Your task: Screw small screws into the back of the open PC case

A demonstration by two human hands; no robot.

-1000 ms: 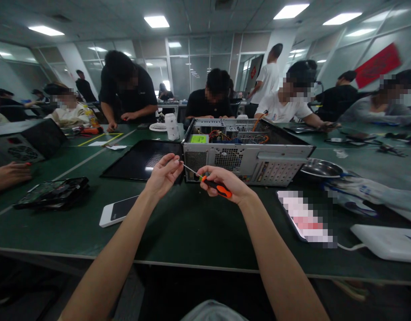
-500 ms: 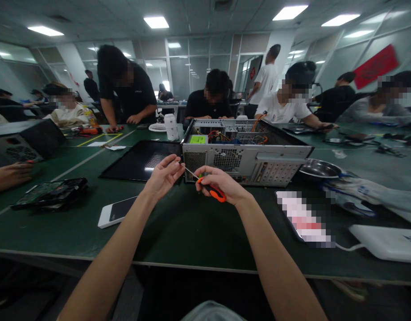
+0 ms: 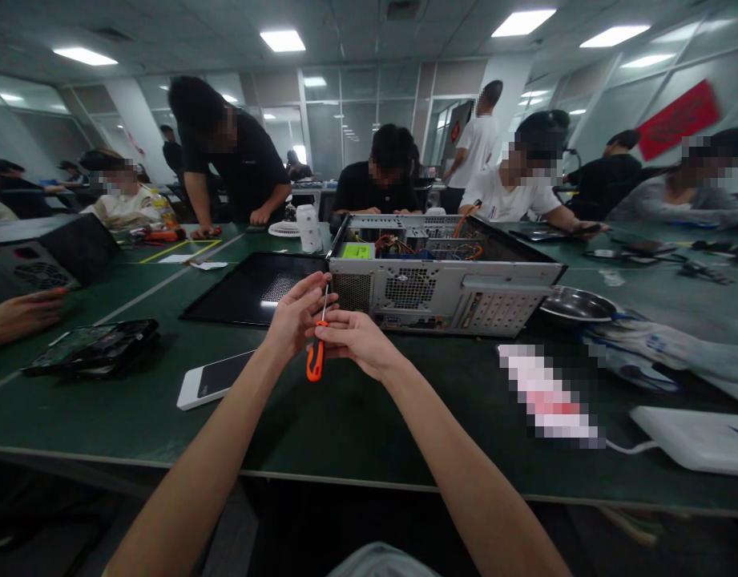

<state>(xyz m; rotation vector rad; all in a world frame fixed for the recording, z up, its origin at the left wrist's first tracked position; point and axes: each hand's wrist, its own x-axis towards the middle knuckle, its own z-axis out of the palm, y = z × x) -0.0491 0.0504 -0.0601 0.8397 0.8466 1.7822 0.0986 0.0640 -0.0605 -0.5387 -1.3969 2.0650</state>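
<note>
My two hands meet just above the green table, in front of an open computer case. Between them an orange-handled screwdriver stands nearly upright, handle down and thin shaft pointing up. My left hand curls around the shaft and the top of the handle. My right hand pinches the handle's upper end from the right. The case lies on its side, with wires and a green label showing inside.
A black side panel lies left of the case. A white phone rests near my left forearm, a metal bowl and a white device at right. Another person's hand and a black component are at left. Several people work across the table.
The screwdriver has swung from lying slanted in my right fist to standing upright, handle down. My right hand moved left to meet my left hand, which now also grips the tool.
</note>
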